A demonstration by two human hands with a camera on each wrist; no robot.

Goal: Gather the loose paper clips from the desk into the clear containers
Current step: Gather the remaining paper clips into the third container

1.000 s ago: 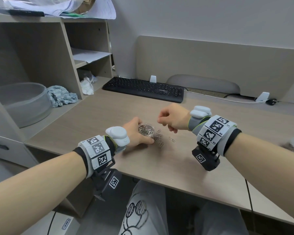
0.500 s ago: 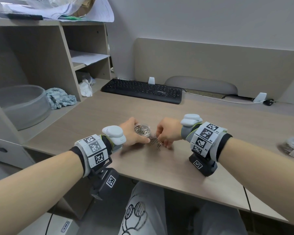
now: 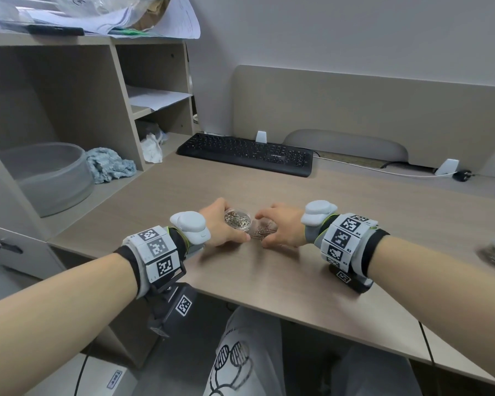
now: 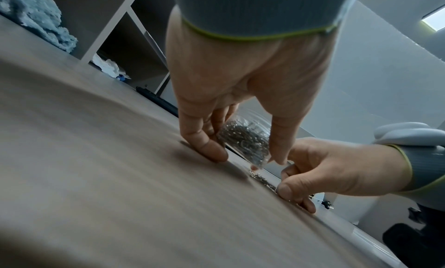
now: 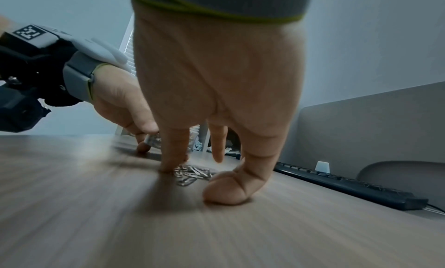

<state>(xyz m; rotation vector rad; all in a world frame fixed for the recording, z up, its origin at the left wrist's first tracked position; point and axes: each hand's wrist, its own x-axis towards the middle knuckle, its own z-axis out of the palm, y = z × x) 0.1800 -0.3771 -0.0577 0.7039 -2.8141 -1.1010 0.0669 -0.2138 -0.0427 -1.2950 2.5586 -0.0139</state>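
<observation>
The desk (image 3: pixel 312 212) is pale beige-brown with a fine wood-grain pattern running along it. At its middle, the loose paper clips (image 3: pixel 265 230) are shiny silver, and just left of them the clear container (image 3: pixel 237 218) is colourless, holding more silver clips. At the back of the desk the keyboard (image 3: pixel 246 153) is black; a thin white cable (image 3: pixel 383 170) runs to its right. Left of the desk, a crumpled cloth (image 3: pixel 109 164) is light blue and the bowl (image 3: pixel 50 175) beside it grey. Both wrist bands (image 3: pixel 157 252) are white with black square-code patterns, and the cuffs below them are grey, edged yellow-green.
</observation>
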